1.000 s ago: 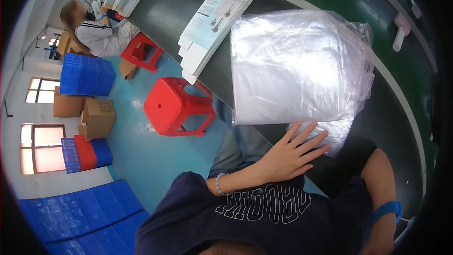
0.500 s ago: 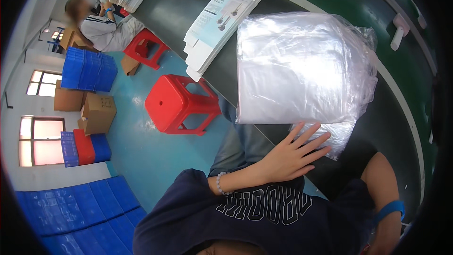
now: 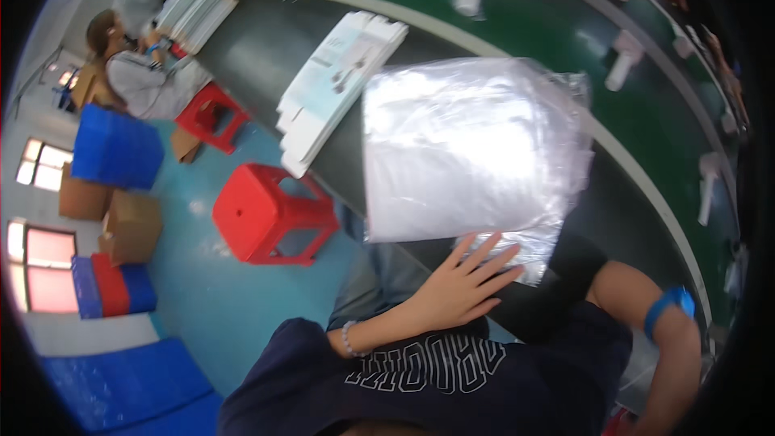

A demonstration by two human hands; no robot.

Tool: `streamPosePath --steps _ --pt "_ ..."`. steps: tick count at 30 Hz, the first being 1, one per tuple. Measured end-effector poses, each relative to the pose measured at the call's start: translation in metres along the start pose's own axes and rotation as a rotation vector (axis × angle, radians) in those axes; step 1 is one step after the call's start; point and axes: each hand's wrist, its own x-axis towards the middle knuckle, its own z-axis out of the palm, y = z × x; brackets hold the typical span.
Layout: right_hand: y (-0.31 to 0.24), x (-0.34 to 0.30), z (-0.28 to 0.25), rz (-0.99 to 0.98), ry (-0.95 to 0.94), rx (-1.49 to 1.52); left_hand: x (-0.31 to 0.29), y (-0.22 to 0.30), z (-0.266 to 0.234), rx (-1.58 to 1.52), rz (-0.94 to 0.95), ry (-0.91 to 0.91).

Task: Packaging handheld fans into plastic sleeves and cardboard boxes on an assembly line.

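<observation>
Clear plastic bags (image 3: pixel 472 153), flat stack on dark desk (image 3: pixel 266 48) edge. Left hand (image 3: pixel 464 282) spread flat, fingertips on stack's near edge, holding nothing. Right hand hidden (cannot tell grip), only forearm with blue wristband (image 3: pixel 668 307) shows. Step looks like separating top bag; next calls for pinching single sheet.

Red stool (image 3: pixel 270 214) beside flat white cartons (image 3: pixel 339 81).
</observation>
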Motion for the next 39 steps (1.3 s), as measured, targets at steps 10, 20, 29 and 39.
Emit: streamPosePath --steps 10,20,29,39 --pt "-0.001 0.031 -0.157 -0.525 1.366 -0.583 -0.003 0.007 -0.004 -0.233 -0.026 0.303" --pt "0.015 0.033 -0.154 -0.712 1.681 -0.396 -0.003 0.005 0.004 -0.276 -0.080 0.492" --pt "0.018 0.037 -0.155 -0.713 1.690 -0.407 -0.002 0.005 0.003 -0.256 -0.072 0.496" --pt "0.029 0.048 -0.160 -0.516 1.858 -0.824 -0.002 0.005 0.003 -0.236 -0.072 0.494"
